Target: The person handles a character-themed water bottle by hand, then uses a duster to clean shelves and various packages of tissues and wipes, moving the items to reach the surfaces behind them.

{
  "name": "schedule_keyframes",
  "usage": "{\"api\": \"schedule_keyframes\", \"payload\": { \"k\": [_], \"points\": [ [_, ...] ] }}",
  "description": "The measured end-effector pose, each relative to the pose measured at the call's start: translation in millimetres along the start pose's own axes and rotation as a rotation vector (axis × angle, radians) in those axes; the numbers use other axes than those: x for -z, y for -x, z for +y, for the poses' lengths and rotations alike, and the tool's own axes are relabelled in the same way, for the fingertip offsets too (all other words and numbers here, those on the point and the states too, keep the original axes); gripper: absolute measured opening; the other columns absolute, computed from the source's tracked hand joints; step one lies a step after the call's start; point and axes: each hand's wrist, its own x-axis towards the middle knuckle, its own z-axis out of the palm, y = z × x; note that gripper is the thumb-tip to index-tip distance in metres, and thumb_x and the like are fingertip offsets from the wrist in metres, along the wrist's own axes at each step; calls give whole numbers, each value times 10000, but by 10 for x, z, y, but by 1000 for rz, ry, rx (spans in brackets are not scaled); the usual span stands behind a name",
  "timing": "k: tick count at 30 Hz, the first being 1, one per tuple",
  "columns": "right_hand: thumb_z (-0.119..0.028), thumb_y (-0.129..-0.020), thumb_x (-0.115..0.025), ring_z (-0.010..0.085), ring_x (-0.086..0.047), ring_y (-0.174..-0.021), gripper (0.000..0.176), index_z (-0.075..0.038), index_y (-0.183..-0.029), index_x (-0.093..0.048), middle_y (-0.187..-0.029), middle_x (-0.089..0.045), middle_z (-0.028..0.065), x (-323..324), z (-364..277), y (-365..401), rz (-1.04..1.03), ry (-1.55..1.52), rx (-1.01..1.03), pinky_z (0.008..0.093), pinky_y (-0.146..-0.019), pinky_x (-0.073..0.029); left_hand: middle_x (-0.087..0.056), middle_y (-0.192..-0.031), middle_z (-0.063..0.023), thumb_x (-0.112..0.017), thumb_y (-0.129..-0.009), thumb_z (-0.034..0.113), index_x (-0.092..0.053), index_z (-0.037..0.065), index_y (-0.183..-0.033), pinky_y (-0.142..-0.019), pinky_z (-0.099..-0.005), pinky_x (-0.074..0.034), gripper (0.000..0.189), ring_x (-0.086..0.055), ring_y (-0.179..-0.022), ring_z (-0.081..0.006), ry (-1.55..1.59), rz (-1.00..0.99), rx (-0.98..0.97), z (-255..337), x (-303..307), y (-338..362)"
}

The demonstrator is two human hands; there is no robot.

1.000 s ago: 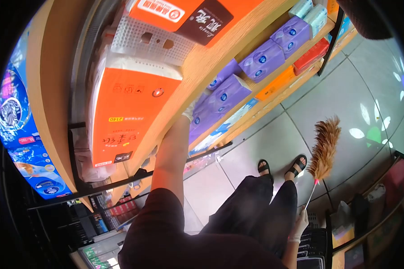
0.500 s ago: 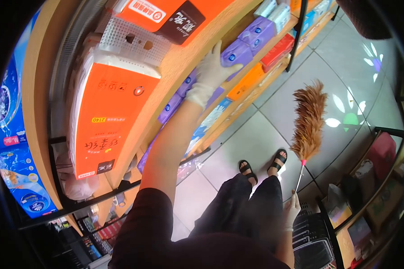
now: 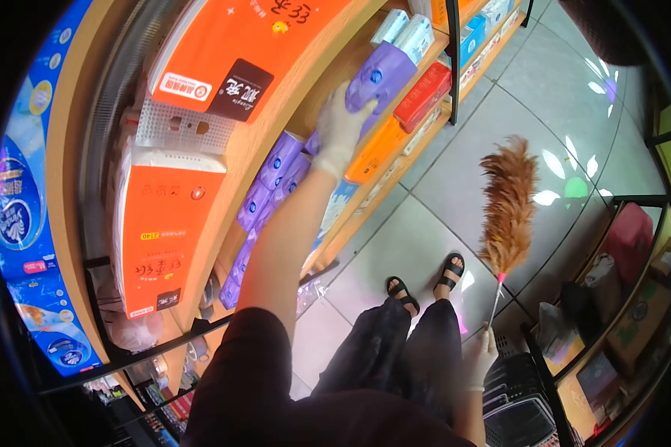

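Observation:
My left hand [image 3: 339,134], in a white glove, grips the near end of a purple tissue pack [image 3: 379,80] on the shelf, with its thumb across the pack's side. Its other fingers are partly hidden behind the pack. More purple tissue packs [image 3: 272,175] lie in a row on the same shelf, closer to my body. Low on the right, my gloved right hand [image 3: 481,359] is closed round the thin handle of a brown feather duster [image 3: 509,205]. The duster points up and away over the floor tiles.
Large orange tissue packs [image 3: 173,223] stand on the upper wooden shelf, beside blue packs [image 3: 24,212] at far left. Red [image 3: 423,97] and orange packs [image 3: 376,153] sit on a lower shelf. Black baskets [image 3: 522,406] and another rack [image 3: 608,350] stand at right.
My left hand has closed on the purple tissue pack, which has shifted towards me, with a gap between it and the nearer packs. The duster remains in my right hand.

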Motion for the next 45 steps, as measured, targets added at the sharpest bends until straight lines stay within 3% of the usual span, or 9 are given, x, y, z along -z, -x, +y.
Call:
{"api": "schedule_keyframes", "payload": {
  "k": [7, 10, 12, 15, 20, 26, 29, 32, 45],
  "points": [
    [-138, -985, -570, 41, -511, -665, 295, 29, -1219, -639, -855, -651, -14, -397, -931, -490, -169, 312, 380, 225, -574, -415, -615, -1254, -94, -860, -637, 372, -562, 151, -1346, -1004, -462, -404, 800, -554, -1149, -317, 83, -275, -179, 429, 825, 2068],
    [-111, -955, -579, 164, -666, -743, 277, 25, -1186, -648, -875, -728, 100, -1161, -1222, -732, -368, 575, 786, 309, -700, -518, -624, -1228, -84, -867, -646, 280, -575, 123, -1306, -961, -404, -453, 738, -588, -1103, -293, 236, -403, 115, 533, 1022, 2880],
    [-180, -936, -599, 254, -667, -663, 274, -75, -1174, -687, -783, -673, 191, -1746, -1576, -604, -510, 830, 583, 342, -638, -504, -632, -1200, -86, -868, -659, 252, -571, 102, -1293, -935, -382, -478, 715, -607, -1075, -280, 303, -425, 314, 588, 1108, 3174],
    [-239, -950, -598, 134, -569, -558, 299, -47, -1163, -683, -630, -592, 71, -2074, -1411, -819, -552, 723, 250, 311, -533, -438, -641, -1165, -96, -864, -679, 241, -558, 84, -1291, -915, -375, -497, 701, -621, -1056, -276, 399, -469, 541, 564, 1155, 3453],
    [-234, -981, -577, 6, -309, -507, 318, 13, -1150, -684, -630, -390, -111, -1066, -899, -754, -394, 212, 44, 219, -448, -205, -639, -1155, -125, -856, -696, 211, -548, 70, -1295, -912, -375, -505, 687, -631, -1056, -283, 365, -494, 449, 425, 1312, 3382],
    [-178, -1004, -528, -5, -261, -528, 315, 9, -1227, -648, -665, -367, -106, -310, -427, -565, -214, 265, 176, 199, -464, -187, -632, -1161, -129, -860, -712, 197, -539, 30, -1293, -939, -346, -489, 685, -618, -1082, -235, 440, -398, 632, 337, 1365, 3451],
    [-133, -976, -541, 56, -487, -648, 292, 39, -1183, -656, -725, -586, -32, -1456, -1109, -702, -446, 478, 312, 250, -558, -405, -624, -1174, -122, -860, -721, 197, -529, 7, -1297, -955, -339, -479, 691, -604, -1097, -221, 451, -362, 702, 332, 1335, 3560],
    [-372, -931, -573, 398, -650, -932, 363, -124, -1169, -688, -963, -673, 225, -2741, -1696, -999, -604, 794, 550, 412, -785, -524, -582, -1222, -115, -820, -733, 70, -453, -9, -1363, -984, -320, -459, 733, -571, -1123, -201, 389, -443, 683, 329, 1350, 3627],
    [-322, -938, -604, 97, -462, -555, 328, -64, -1097, -727, -614, -510, 5, -2781, -1942, -1724, -676, 543, 199, 294, -539, -401, -612, -1197, -139, -847, -722, 152, -506, -5, -1322, -964, -347, -476, 709, -601, -1113, -231, 423, -461, 591, 566, 1112, 3430]
  ]
}}
